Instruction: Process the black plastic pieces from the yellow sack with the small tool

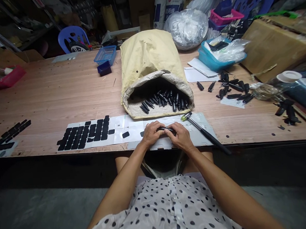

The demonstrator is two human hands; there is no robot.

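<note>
1. Slim black part (pixel 166 128), 1: we find it between the 2 hands, over the grey board (pixel 202 119).
2. Left hand (pixel 152 133): fingers pinch the part's left end.
3. Right hand (pixel 180 135): fingers pinch its right end.
4. Yellow sack (pixel 149 53), 1: we see black pieces (pixel 165 99) inside its mouth.
5. Hammer (pixel 207 135), 1: beside the right hand.
6. Black pads (pixel 72 137): rows on white sheets (pixel 119 124), leftward.
</note>
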